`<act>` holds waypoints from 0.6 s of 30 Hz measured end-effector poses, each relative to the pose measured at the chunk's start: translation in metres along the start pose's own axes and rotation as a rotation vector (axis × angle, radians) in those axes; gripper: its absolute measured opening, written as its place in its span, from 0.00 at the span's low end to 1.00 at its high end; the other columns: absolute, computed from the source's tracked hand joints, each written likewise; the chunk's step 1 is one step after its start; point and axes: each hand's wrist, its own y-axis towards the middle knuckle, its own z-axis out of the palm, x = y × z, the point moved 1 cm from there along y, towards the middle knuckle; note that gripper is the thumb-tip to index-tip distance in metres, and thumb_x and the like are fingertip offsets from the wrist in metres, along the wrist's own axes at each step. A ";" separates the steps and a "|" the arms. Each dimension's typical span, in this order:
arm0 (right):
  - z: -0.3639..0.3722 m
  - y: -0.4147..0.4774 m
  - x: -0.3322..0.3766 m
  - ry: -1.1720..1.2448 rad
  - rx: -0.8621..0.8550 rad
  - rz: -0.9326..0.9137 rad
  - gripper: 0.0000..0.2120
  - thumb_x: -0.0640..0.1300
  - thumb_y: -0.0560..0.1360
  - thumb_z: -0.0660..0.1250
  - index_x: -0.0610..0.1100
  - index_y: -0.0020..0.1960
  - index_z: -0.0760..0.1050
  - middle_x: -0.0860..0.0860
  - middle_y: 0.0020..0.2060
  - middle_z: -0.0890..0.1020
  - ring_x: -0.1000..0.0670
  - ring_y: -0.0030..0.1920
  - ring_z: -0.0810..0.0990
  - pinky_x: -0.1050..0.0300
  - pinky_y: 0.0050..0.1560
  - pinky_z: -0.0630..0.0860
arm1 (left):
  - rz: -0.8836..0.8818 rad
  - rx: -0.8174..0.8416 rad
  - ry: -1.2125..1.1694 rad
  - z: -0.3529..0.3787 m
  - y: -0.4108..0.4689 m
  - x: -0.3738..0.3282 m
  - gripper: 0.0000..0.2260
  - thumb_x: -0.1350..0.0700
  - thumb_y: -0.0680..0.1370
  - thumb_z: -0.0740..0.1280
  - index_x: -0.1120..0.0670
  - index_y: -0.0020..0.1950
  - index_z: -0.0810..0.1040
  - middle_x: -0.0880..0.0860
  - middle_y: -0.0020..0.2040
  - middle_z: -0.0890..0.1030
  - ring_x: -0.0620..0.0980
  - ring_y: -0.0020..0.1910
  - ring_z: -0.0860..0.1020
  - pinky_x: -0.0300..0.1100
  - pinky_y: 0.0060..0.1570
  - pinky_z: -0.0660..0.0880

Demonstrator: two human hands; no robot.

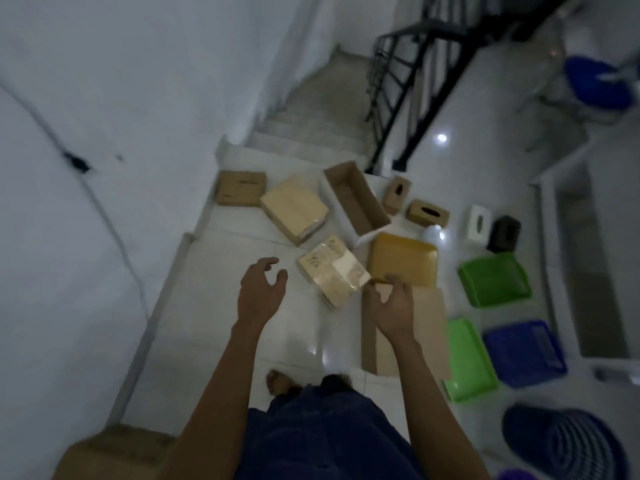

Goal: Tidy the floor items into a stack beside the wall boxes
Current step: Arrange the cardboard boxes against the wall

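- A dark blue garment (322, 441) fills the bottom of the view, with both bare forearms reaching forward from it and a bare foot (280, 381) on the white tiled floor (214, 323) just ahead.
- The left hand (259, 292) hangs over bare tile with its fingers loosely curled, holding nothing.
- The right hand (391, 306) has its fingers bent at the near corner of the yellow tray (401, 259). Blur hides whether it grips the tray or only touches it.
- A wrapped packet (334, 271) lies on the floor between the two hands, just beside the tray's left edge.
- A flat cardboard sheet (426, 327) lies under the right wrist, with the yellow tray's near edge on or against its far end.
- Farther out are a larger tan packet (294, 209) and an open cardboard box (356, 202), side by side.
- A small closed box (240, 188) sits against the wall (104, 98) at the top of the stairs (322, 116).
- Right of the open box stand two brown tissue boxes (427, 212), then a white tissue box (478, 225) and a black one (504, 233).
- Along the right side are a green basket (495, 280), a green tray (469, 358), a blue basket (524, 351) and a dark round basket (564, 441).
- A large cardboard box (114, 452) stands by the wall at lower left, well apart from the scattered items.
- A black railing (408, 91) borders the stairs.
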 end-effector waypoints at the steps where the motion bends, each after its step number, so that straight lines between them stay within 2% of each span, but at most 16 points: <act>1: -0.011 -0.007 -0.018 0.008 -0.034 0.053 0.21 0.44 0.78 0.68 0.40 0.69 0.71 0.38 0.60 0.74 0.38 0.58 0.76 0.51 0.55 0.73 | 0.018 0.060 0.014 0.018 -0.003 -0.009 0.14 0.51 0.79 0.69 0.50 0.64 0.78 0.52 0.59 0.79 0.51 0.58 0.77 0.48 0.58 0.75; 4: -0.036 -0.025 -0.074 0.001 -0.080 0.180 0.22 0.43 0.77 0.69 0.42 0.70 0.71 0.39 0.62 0.73 0.37 0.59 0.76 0.48 0.58 0.73 | 0.052 0.238 0.077 0.076 -0.018 -0.025 0.15 0.52 0.79 0.70 0.52 0.64 0.78 0.53 0.59 0.79 0.52 0.58 0.78 0.49 0.60 0.76; 8: -0.055 -0.032 -0.150 -0.022 -0.091 0.274 0.23 0.42 0.76 0.69 0.42 0.70 0.71 0.40 0.62 0.73 0.37 0.59 0.76 0.46 0.56 0.75 | 0.034 0.425 0.194 0.159 -0.040 -0.022 0.16 0.50 0.79 0.69 0.51 0.67 0.76 0.53 0.61 0.77 0.52 0.60 0.77 0.50 0.60 0.76; 11: -0.056 -0.027 -0.202 -0.028 -0.069 0.313 0.23 0.41 0.76 0.69 0.42 0.70 0.70 0.40 0.62 0.72 0.37 0.60 0.75 0.46 0.56 0.75 | 0.007 0.464 0.229 0.216 -0.052 -0.003 0.18 0.50 0.79 0.69 0.51 0.68 0.75 0.54 0.61 0.77 0.53 0.60 0.76 0.49 0.60 0.75; 14: -0.043 -0.001 -0.287 0.000 -0.060 0.353 0.23 0.41 0.76 0.69 0.42 0.69 0.70 0.40 0.62 0.73 0.38 0.60 0.75 0.46 0.59 0.74 | -0.065 0.482 0.219 0.308 -0.061 0.037 0.20 0.50 0.80 0.68 0.52 0.71 0.74 0.55 0.64 0.76 0.53 0.62 0.76 0.49 0.62 0.75; 18: -0.010 0.037 -0.408 0.029 -0.055 0.482 0.25 0.41 0.77 0.69 0.40 0.72 0.67 0.39 0.66 0.71 0.37 0.64 0.73 0.46 0.61 0.71 | -0.264 0.516 0.147 0.427 -0.079 0.107 0.30 0.47 0.80 0.67 0.54 0.79 0.62 0.57 0.73 0.68 0.56 0.69 0.71 0.50 0.69 0.70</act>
